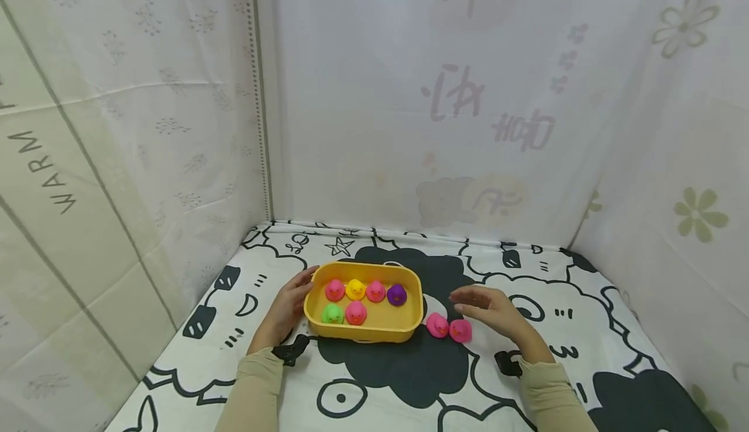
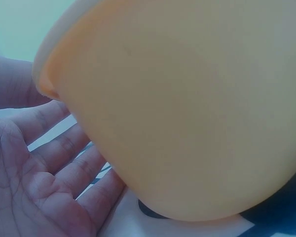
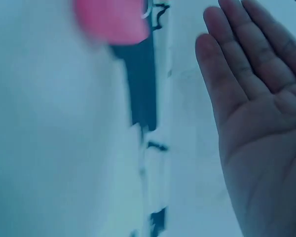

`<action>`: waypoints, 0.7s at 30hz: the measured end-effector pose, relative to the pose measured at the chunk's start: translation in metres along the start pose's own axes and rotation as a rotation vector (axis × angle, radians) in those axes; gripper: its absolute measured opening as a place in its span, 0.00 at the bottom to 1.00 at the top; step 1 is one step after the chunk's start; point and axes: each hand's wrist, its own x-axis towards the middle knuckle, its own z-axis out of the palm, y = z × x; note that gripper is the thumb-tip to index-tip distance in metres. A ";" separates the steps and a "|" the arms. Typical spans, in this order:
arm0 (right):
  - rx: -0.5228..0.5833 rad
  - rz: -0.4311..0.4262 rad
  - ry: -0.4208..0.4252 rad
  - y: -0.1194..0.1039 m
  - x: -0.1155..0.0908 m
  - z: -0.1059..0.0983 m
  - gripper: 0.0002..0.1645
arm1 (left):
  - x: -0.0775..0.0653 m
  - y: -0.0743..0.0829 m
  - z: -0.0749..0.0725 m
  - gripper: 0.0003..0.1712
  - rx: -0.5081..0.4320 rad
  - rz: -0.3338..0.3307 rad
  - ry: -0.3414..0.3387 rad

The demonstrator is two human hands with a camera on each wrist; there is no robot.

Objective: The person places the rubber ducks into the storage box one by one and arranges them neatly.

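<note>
A yellow plastic basin (image 1: pixel 363 336) stands on the patterned cloth and holds several small rubber ducks: a yellow duck (image 1: pixel 355 289), a purple duck (image 1: pixel 396 295), a green duck (image 1: pixel 332 314) and three pink ones. My left hand (image 1: pixel 290 308) touches the basin's left end; the left wrist view shows fairly straight fingers against its outer wall (image 2: pixel 187 113). To the basin's right, two pink ducks (image 1: pixel 437 325) sit side by side on the cloth. My right hand (image 1: pixel 490 310) hovers just right of them, fingers extended and holding nothing. The right wrist view catches a blurred pink shape (image 3: pixel 111 19).
A white cloth with black cartoon drawings (image 1: pixel 257 373) covers the tabletop. Pale printed curtains (image 1: pixel 374 107) hang behind it and on both sides. Dark straps (image 1: pixel 290 351) sit on the wrists.
</note>
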 end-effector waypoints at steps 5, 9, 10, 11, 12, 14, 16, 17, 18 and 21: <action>0.107 0.068 -0.063 0.022 -0.007 -0.004 0.16 | 0.001 -0.001 0.000 0.29 0.008 -0.006 0.009; 0.170 0.084 -0.127 0.034 -0.010 -0.007 0.17 | 0.004 -0.003 -0.001 0.29 0.004 -0.007 0.000; 0.180 0.077 -0.148 0.036 -0.010 -0.007 0.17 | 0.005 -0.003 -0.001 0.29 0.003 -0.006 0.003; 0.193 0.064 -0.170 0.038 -0.010 -0.007 0.18 | 0.005 -0.003 -0.001 0.29 0.007 -0.007 0.004; 0.206 0.055 -0.190 0.039 -0.010 -0.006 0.19 | 0.004 -0.003 -0.001 0.29 0.005 -0.010 0.008; 0.232 0.038 -0.223 0.040 -0.010 -0.004 0.21 | 0.004 -0.002 -0.002 0.29 0.003 -0.015 0.010; 0.249 0.037 -0.239 0.040 -0.011 -0.003 0.22 | 0.004 -0.002 -0.002 0.29 0.000 -0.016 0.004; 0.252 0.040 -0.242 0.040 -0.011 -0.002 0.23 | 0.004 -0.002 -0.002 0.29 0.001 -0.016 0.000; 0.251 0.044 -0.241 0.040 -0.011 -0.002 0.23 | 0.005 -0.002 -0.002 0.30 -0.002 -0.015 -0.002; 0.224 0.059 -0.229 0.039 -0.011 -0.001 0.22 | 0.005 -0.003 -0.002 0.30 -0.004 -0.019 0.000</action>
